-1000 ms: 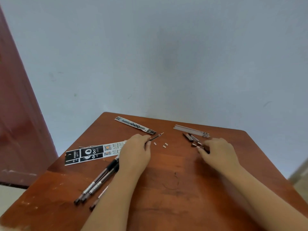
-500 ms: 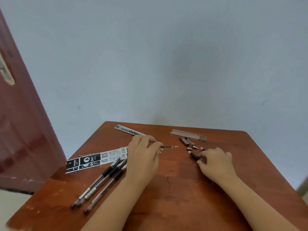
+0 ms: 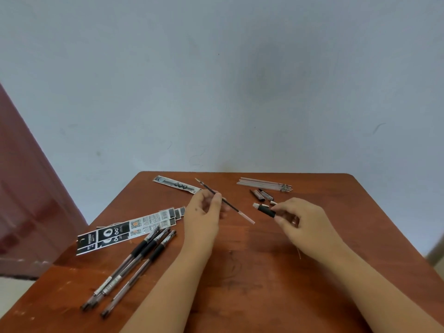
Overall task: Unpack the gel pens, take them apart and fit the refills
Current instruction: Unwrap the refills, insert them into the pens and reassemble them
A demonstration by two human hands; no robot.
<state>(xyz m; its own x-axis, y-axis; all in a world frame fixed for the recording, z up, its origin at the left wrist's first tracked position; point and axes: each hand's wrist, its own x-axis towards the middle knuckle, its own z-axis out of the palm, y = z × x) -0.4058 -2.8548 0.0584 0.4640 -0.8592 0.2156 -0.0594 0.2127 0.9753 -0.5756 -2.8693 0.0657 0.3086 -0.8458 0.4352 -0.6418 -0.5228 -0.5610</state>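
My left hand [image 3: 204, 212] pinches a thin dark refill [image 3: 234, 208] near its middle, lifted above the table and slanting from upper left to lower right. My right hand [image 3: 302, 219] holds a short black grip section with a pale tip [image 3: 264, 209], pointing toward the refill's lower end, a small gap apart. Three gel pens [image 3: 134, 265] lie side by side at the left. A bundle of pale refills [image 3: 264, 184] lies at the table's far edge. Small dark pen parts [image 3: 260, 194] sit just below that bundle.
Two empty black-and-white packaging sleeves [image 3: 129, 228] lie left of my left hand; a narrower wrapper [image 3: 176, 185] lies near the far edge. The wooden table [image 3: 252, 272] stands against a pale wall, with a red-brown door [image 3: 31, 200] at the left.
My left hand has lifted the refill off the table and turned it to a steep slant. My right hand has picked up the black grip section and raised it toward the refill.
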